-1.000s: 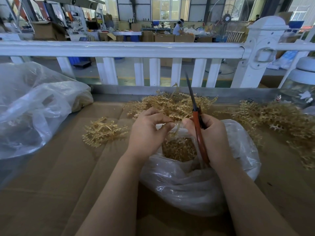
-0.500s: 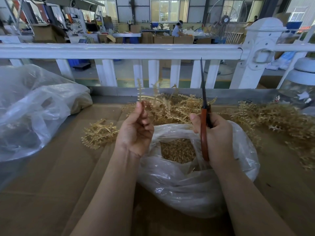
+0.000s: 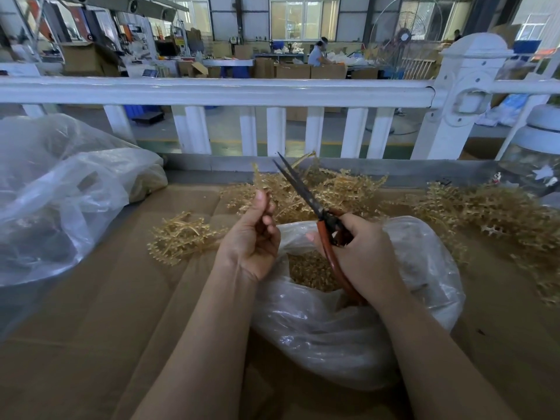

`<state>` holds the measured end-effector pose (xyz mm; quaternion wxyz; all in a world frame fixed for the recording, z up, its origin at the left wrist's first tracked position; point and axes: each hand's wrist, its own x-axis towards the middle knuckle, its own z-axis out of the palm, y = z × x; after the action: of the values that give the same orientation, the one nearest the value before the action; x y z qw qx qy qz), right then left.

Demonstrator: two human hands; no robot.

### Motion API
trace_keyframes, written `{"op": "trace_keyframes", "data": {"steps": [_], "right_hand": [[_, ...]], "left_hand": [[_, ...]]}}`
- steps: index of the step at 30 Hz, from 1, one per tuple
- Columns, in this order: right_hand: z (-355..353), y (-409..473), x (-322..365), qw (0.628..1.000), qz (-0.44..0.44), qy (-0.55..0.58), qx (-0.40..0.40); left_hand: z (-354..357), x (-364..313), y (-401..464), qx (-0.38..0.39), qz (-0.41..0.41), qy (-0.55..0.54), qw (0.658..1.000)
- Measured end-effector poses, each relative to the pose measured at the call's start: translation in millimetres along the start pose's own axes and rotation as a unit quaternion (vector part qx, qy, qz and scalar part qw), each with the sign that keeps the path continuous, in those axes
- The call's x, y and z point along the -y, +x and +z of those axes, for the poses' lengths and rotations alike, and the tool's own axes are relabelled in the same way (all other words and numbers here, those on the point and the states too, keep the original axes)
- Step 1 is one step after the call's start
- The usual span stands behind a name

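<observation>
Long dark-bladed scissors (image 3: pixel 315 204), orange handles, tips slightly apart.

Fingers of the left hand (image 3: pixel 250 241) hide whether it holds anything.

One scissors (image 3: pixel 303 192), two plastic bags (image 3: pixel 60 192) (image 3: pixel 348 328), three sprig heaps (image 3: pixel 181 237) (image 3: pixel 333 189) (image 3: pixel 491 213).

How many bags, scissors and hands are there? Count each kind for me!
Bags: 2, the left bag and the middle bag
Scissors: 1
Hands: 2, the left hand and the right hand
Total: 5
</observation>
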<state>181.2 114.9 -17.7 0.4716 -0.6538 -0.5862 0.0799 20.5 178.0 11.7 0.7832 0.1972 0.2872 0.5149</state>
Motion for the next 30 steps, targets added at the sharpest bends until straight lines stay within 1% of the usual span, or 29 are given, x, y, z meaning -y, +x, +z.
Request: {"op": "trace_keyframes", "data": {"steps": [3, 6, 16, 20, 24, 30], "right_hand": [[0.5, 0.3, -0.1, 0.999, -0.003, -0.045, 0.014], [2.2, 0.0, -0.6, 0.998, -0.005, -0.064, 0.016], [0.2, -2.8, 0.0, 0.992, -0.005, -0.122, -0.001], [-0.4, -2.6, 1.4, 0.987, -0.011, -0.163, -0.003], [-0.3, -2.5, 1.3, 0.985, -0.020, -0.169, -0.013], [0.5, -2.5, 1.6, 0.986, -0.024, -0.165, -0.018]], "left_hand": [[0.1, -0.7, -0.8, 0.013, -0.005, -0.022, 1.000], [-1.6, -0.4, -0.3, 0.040, -0.001, -0.007, 0.999], [-0.5, 7.5, 1.9, 0.031, 0.083, 0.096, 0.991], [0.2, 10.2, 1.2, 0.050, 0.119, 0.154, 0.980], [0.9, 12.2, 0.5, 0.071, 0.151, 0.205, 0.964], [0.1, 13.8, 2.2, 0.077, 0.177, 0.228, 0.954]]}}
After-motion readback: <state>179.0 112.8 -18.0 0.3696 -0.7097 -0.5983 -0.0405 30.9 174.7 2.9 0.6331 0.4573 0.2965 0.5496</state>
